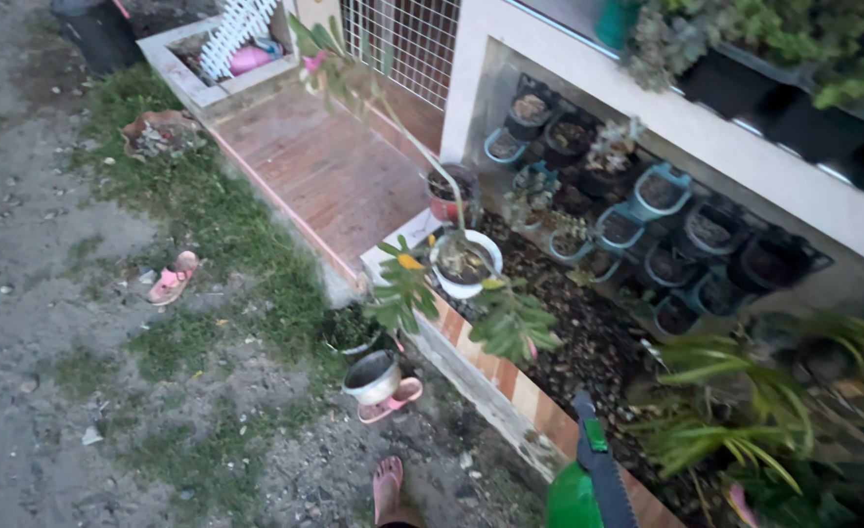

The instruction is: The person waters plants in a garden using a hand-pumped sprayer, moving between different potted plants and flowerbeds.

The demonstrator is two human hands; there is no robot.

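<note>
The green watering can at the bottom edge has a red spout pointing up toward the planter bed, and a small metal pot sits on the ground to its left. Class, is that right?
Not quite. The head view shows the green watering can with a dark, near-black spout, not red. It does point toward the planter bed, and the metal pot sits on the ground to its left.

Glossy green plastic sprayer [576, 499]; dull metal pot [371, 377]; matt tiled step [329, 171].
</note>
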